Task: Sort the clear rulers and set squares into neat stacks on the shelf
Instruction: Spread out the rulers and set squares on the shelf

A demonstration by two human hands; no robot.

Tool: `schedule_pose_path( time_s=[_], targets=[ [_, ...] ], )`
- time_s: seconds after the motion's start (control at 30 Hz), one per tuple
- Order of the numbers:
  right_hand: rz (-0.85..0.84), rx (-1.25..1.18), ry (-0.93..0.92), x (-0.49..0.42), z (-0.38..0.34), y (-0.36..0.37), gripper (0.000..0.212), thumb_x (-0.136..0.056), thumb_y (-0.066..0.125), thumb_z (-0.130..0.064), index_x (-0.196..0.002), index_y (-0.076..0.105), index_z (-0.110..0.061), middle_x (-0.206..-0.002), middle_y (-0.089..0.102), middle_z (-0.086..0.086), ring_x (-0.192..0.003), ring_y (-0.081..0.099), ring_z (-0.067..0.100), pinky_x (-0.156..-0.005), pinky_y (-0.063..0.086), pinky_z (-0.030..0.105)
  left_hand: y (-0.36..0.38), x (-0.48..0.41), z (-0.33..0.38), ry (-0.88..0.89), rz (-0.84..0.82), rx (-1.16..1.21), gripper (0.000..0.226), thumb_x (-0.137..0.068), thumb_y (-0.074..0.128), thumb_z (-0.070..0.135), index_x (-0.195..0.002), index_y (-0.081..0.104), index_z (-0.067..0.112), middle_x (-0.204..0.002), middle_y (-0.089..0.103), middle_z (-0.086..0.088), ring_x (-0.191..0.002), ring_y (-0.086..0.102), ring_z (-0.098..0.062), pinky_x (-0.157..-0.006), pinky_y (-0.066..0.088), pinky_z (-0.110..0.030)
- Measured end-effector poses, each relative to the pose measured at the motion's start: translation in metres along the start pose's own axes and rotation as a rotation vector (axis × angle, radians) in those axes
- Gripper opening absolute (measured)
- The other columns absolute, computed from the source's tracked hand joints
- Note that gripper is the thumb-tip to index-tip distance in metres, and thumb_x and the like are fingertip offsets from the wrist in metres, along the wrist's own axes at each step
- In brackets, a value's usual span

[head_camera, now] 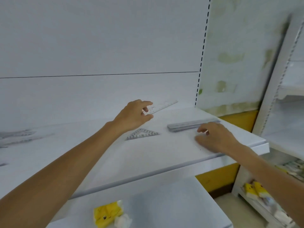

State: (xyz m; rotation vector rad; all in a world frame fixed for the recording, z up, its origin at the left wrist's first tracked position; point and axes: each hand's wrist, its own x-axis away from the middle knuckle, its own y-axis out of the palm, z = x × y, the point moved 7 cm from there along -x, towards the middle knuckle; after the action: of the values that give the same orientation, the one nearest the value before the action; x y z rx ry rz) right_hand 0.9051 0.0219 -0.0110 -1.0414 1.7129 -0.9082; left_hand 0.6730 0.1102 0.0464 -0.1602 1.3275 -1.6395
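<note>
My left hand (134,116) pinches one end of a clear ruler (164,106) and holds it lifted above the white shelf (148,158), its far end pointing right and back. A stack of clear rulers (185,125) lies flat near the shelf's right end. My right hand (213,137) hovers just in front of that stack with loosely curled fingers and holds nothing. A stack of clear set squares (142,133) lies between my two hands. More clear rulers and set squares (16,136) lie blurred at the far left of the shelf.
The shelf's right corner (263,145) ends beside a yellow-trimmed wall. A lower shelf (164,203) carries a yellow packet (107,214). Another shelving unit (279,112) at the right holds small yellow items (253,190).
</note>
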Motion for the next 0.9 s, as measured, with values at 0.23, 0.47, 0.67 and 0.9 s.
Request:
schedule_pose_path(
  time_s=[0.23,0.47,0.67,0.9],
  targets=[
    [0.107,0.034,-0.039,0.01,0.018,0.006,0.029,-0.087,0.049,-0.047,-0.108,0.061,-0.03,-0.121,0.056,-0.007,-0.111,0.048,0.016,-0.089,0.036,0.034,0.054,-0.04,0.04,0.025,-0.077,0.06,0.032,-0.084,0.065,0.032,-0.112,0.059,0.018,-0.103,0.058,0.004,-0.089,0.058,-0.013,-0.085,0.048,-0.032],
    [0.116,0.007,-0.053,0.008,0.021,0.007,0.031,-0.088,0.047,-0.048,-0.109,0.06,-0.029,-0.12,0.056,-0.008,-0.11,0.048,0.013,-0.091,0.035,0.031,0.098,-0.077,0.055,-0.017,-0.166,0.06,0.043,-0.08,0.069,0.037,-0.116,0.061,0.016,-0.106,0.06,0.0,-0.09,0.056,-0.011,-0.081,0.043,-0.023],
    [0.13,-0.004,-0.039,0.009,0.02,0.005,0.033,-0.086,0.048,-0.049,-0.109,0.061,-0.03,-0.121,0.056,-0.009,-0.11,0.047,0.012,-0.091,0.033,0.031,0.122,-0.087,0.07,0.071,-0.221,-0.037,0.047,-0.081,0.067,0.037,-0.12,0.06,0.011,-0.113,0.062,-0.006,-0.101,0.057,-0.017,-0.09,0.047,-0.031],
    [0.116,0.003,-0.026,0.011,0.019,0.005,0.034,-0.087,0.046,-0.048,-0.112,0.06,-0.03,-0.122,0.056,-0.009,-0.112,0.046,0.012,-0.094,0.033,0.031,0.134,-0.092,0.079,0.101,-0.255,-0.047,0.046,-0.081,0.068,0.036,-0.118,0.062,0.008,-0.114,0.062,-0.006,-0.102,0.058,-0.019,-0.09,0.047,-0.033]
  ],
)
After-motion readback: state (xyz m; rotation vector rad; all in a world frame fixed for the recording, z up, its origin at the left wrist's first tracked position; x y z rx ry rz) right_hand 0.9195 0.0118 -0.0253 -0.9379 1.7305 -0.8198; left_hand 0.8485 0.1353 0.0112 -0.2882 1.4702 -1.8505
